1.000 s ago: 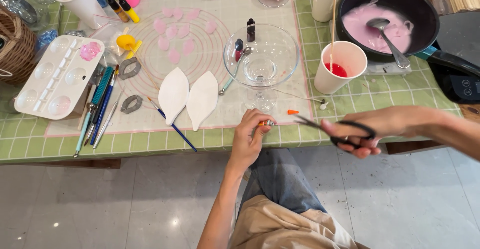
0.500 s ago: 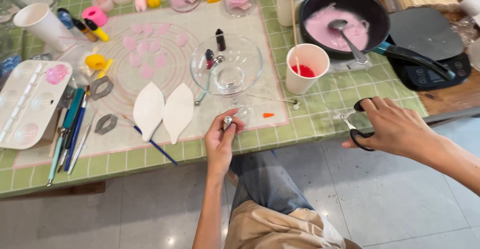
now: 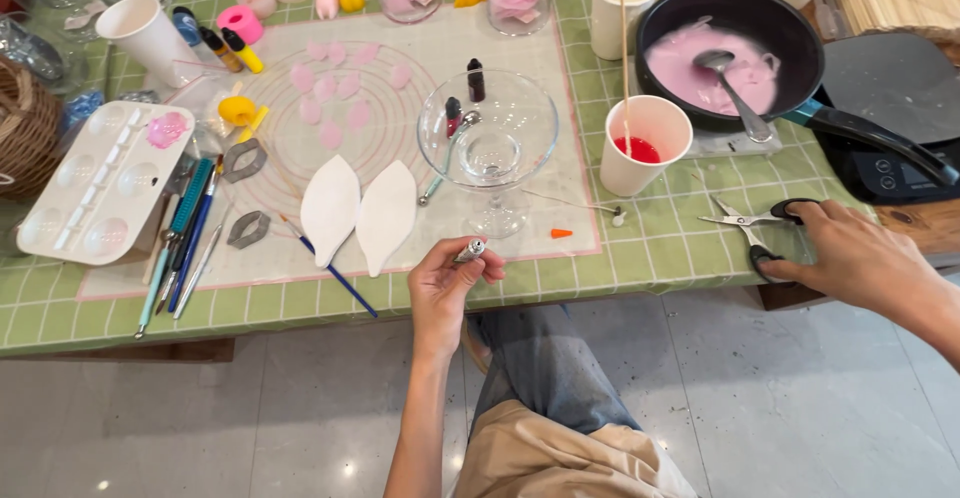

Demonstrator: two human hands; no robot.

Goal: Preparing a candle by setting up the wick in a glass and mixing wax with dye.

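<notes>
Left hand [image 3: 452, 276] pinches a small silver tube [image 3: 470, 250] — right hand [image 3: 850, 256], spread, rests on black-handled scissors [image 3: 752, 226].

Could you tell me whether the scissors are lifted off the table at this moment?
No, the scissors lie flat on the green tiled table, with the right hand resting on their black handles.

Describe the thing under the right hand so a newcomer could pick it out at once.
Start at the black pan of pink liquid, then drop to the table's near edge. There the right hand rests on scissors: black handles, open silver blades pointing left, the only cutting tool on that side.
</notes>
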